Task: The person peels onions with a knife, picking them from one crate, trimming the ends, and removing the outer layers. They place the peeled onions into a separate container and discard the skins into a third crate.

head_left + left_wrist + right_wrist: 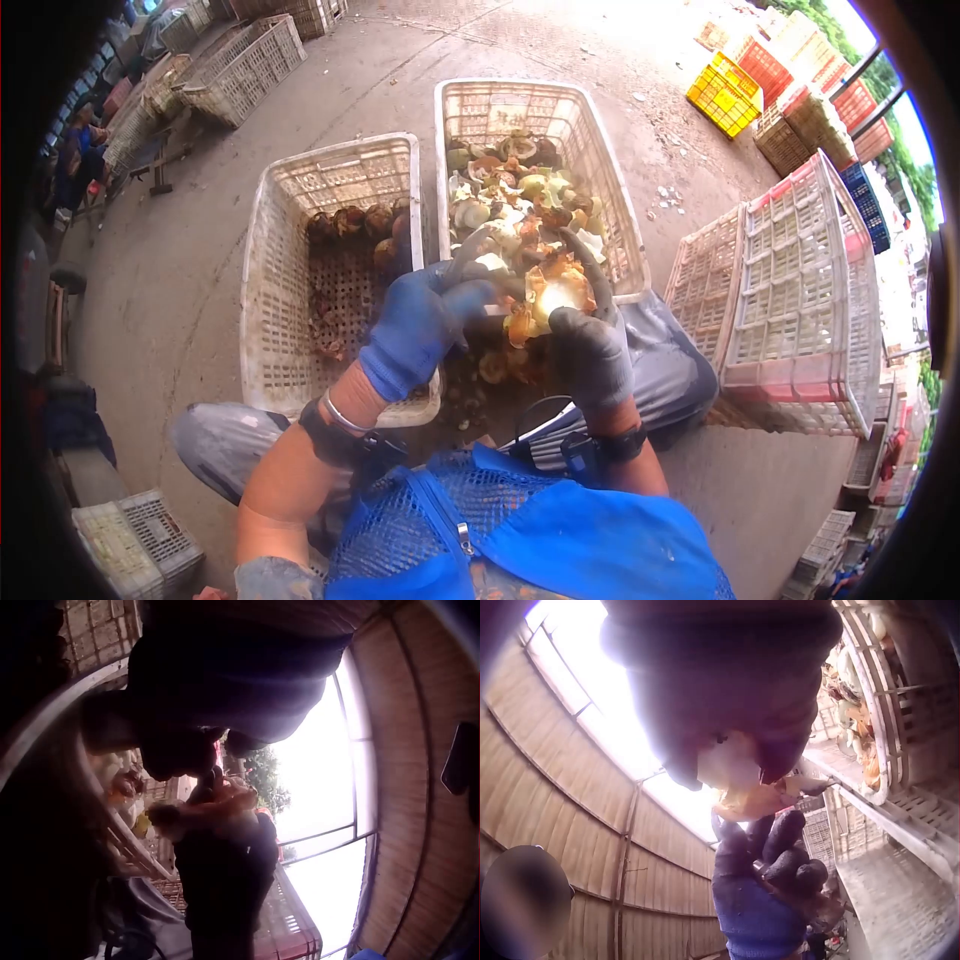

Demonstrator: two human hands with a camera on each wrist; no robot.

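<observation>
A pale onion (560, 294) with loose, torn orange-brown skin sits between my two hands, over the near end of the peelings crate. My right hand (595, 362), in a grey glove, grips the onion, with the thumb on its near side. From the other side, my blue-gloved left hand (425, 312), with dark fingers, reaches to it and looks blurred in the head view. In the right wrist view, the left hand (761, 877) has curled fingers and pinches the edge of the hanging onion skin (750, 804) just below the bulb.
A white crate (612, 190) in front holds a heap of peelings and pale pieces (520, 200). Left of it, another crate (275, 240) holds several dark brown round items (378, 220). Stacked crates (790, 300) stand at the right, with a yellow crate (724, 94) behind.
</observation>
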